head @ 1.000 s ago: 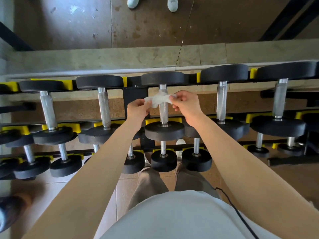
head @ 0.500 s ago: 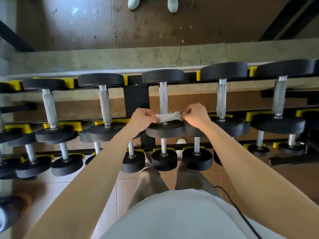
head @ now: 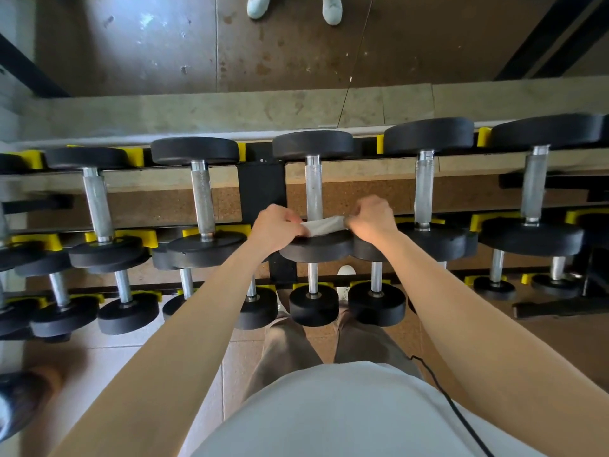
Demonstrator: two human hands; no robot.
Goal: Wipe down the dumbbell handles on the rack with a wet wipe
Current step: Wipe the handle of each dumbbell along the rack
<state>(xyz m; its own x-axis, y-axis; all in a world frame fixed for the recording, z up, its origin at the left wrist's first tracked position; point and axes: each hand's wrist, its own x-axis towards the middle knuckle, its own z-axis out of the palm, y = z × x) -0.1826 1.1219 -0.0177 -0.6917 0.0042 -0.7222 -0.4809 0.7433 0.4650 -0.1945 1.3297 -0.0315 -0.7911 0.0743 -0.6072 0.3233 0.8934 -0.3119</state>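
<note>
A white wet wipe (head: 323, 225) is stretched across the near end of the silver handle (head: 313, 186) of the middle dumbbell on the top tier of the rack. My left hand (head: 276, 227) pinches the wipe's left end and my right hand (head: 374, 219) pinches its right end. Both hands rest just above that dumbbell's near black head (head: 316, 247). Other top-tier dumbbells with knurled handles (head: 202, 196) lie to the left, and more handles (head: 423, 188) to the right.
The rack has black rails and yellow cradles (head: 230, 229). Lower tiers hold smaller dumbbells (head: 313, 303) close to my legs. A black upright post (head: 262, 192) stands left of the middle handle. Another person's white shoes (head: 293, 6) stand beyond the rack. A dark shoe (head: 19, 400) is at bottom left.
Both hands have drawn the wipe down the middle handle, from its far half to the near end by the head. Over the last half second they barely moved.
</note>
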